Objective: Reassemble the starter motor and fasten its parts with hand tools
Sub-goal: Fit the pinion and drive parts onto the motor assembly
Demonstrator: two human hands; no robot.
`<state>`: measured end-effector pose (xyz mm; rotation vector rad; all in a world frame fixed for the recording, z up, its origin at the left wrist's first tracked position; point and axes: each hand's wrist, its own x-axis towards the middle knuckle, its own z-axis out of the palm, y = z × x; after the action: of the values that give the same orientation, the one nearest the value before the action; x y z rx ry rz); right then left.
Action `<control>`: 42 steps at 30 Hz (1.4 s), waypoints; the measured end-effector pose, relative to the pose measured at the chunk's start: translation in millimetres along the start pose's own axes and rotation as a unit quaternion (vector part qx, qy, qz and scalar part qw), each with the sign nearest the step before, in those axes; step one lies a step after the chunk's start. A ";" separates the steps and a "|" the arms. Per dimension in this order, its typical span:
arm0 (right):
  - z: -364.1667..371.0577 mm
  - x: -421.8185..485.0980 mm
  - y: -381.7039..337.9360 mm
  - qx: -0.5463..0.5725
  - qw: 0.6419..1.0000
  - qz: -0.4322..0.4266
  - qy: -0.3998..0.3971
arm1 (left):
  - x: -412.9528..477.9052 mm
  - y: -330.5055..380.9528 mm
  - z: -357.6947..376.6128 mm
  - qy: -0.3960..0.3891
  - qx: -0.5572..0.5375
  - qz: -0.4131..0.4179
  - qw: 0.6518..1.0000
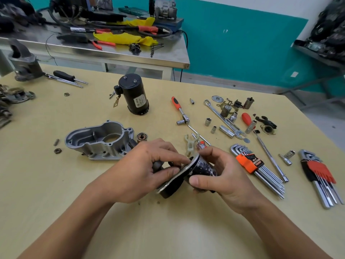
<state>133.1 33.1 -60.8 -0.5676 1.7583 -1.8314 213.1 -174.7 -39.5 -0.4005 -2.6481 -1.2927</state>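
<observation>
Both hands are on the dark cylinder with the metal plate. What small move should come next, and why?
Probably press the metal plate square onto the dark cylinder with the left hand while the right hand steadies it: the plate looks tilted against the cylinder, both hands hold the part, and no tool is in hand.

Teal wall [242, 43] (steel bench [171, 53] beyond)

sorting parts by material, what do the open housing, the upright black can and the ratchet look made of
Open housing: likely cast aluminium, matte pale grey, ribbed with bolt bosses.
Upright black can: probably painted steel, glossy, with a pale label.
Ratchet: shiny chromed steel, orange-and-black plastic or rubber grip.
</observation>
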 end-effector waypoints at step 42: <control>-3.6 20.0 -32.2 -0.032 0.989 0.120 -0.080 | 0.5 -8.4 9.1 0.035 -0.122 -0.076 0.989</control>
<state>112.7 23.4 -30.2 -0.4890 1.7012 -1.5280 209.7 -172.4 -51.1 -0.1819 -2.5105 -1.6531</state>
